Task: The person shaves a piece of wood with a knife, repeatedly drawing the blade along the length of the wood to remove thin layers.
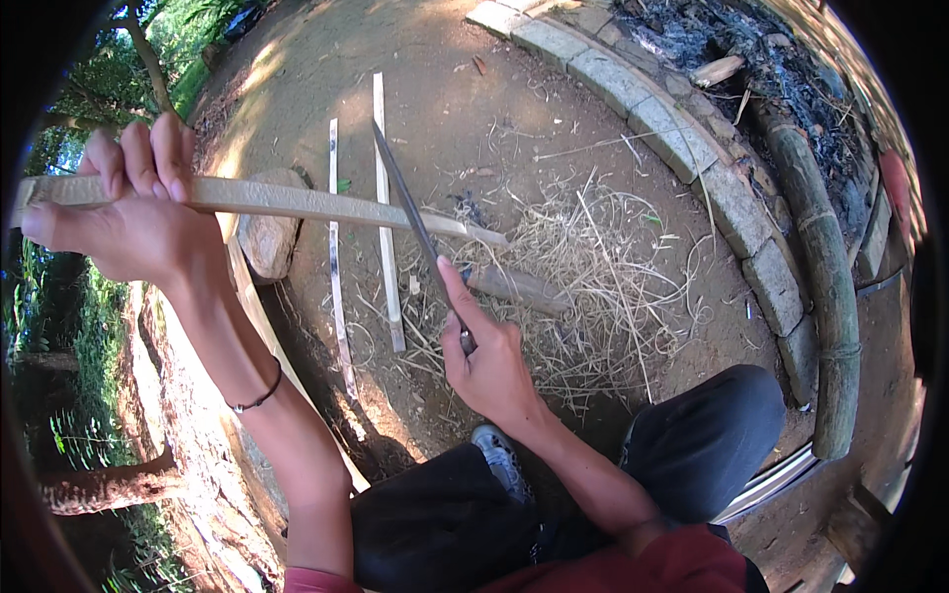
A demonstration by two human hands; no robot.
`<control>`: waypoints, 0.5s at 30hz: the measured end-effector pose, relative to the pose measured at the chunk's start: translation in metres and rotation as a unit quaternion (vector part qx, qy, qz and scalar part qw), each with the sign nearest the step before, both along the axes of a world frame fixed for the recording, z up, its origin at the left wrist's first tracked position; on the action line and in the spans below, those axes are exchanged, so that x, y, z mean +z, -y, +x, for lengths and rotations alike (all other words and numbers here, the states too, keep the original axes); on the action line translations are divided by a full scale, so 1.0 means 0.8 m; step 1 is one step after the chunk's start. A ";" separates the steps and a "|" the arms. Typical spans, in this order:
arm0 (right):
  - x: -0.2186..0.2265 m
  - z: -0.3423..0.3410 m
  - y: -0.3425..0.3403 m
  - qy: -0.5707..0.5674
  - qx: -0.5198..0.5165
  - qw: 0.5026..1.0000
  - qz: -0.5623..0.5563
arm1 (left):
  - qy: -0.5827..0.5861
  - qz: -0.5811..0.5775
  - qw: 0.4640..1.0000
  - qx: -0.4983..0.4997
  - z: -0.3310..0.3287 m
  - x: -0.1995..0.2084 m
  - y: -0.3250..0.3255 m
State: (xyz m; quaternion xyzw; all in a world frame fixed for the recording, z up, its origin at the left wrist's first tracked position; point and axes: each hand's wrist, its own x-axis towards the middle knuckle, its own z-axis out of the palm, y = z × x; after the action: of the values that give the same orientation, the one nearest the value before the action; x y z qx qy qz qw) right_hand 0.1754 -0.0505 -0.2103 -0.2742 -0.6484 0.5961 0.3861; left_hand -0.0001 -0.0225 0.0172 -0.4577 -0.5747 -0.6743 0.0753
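Observation:
My left hand (148, 212) is raised at the left, its fingers wrapped round a long pale bamboo strip (297, 201). The strip stretches rightward across the view, and its thin end is over a pile of shavings. Closed on the handle of a long dark-bladed knife, my right hand (489, 361) has its index finger laid along the top of the handle. The knife blade (407, 198) points up and away, crossing the strip near its right end; whether they touch, I cannot tell. Beneath lie two more bamboo strips, one narrow (335, 257) and one wider (387, 247).
Curly shavings (603, 287) cover the dirt, with a round piece of wood (524, 288) among them. A stone (269, 232) sits at left. Curved brick edging (727, 203) borders an ash pit (751, 59) at right, beside a thick bamboo pole (828, 287). My knees are bent below.

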 end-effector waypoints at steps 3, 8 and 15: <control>-0.073 0.005 -0.008 0.082 -0.021 0.996 -0.018 | -0.008 0.000 1.000 0.000 0.007 0.005 -0.010; -0.033 -0.004 -0.016 0.043 -0.003 0.998 -0.035 | 0.037 0.019 0.999 0.018 -0.004 0.002 -0.002; -0.098 0.000 -0.006 0.099 -0.022 0.995 -0.012 | 0.029 0.021 0.999 -0.015 -0.001 0.006 -0.014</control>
State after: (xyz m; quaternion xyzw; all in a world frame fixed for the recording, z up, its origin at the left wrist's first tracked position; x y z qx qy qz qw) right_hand 0.1755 -0.0456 -0.2888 -0.3504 -0.6699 0.5656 0.3295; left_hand -0.0011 -0.0115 0.0221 -0.4452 -0.5554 -0.7000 0.0579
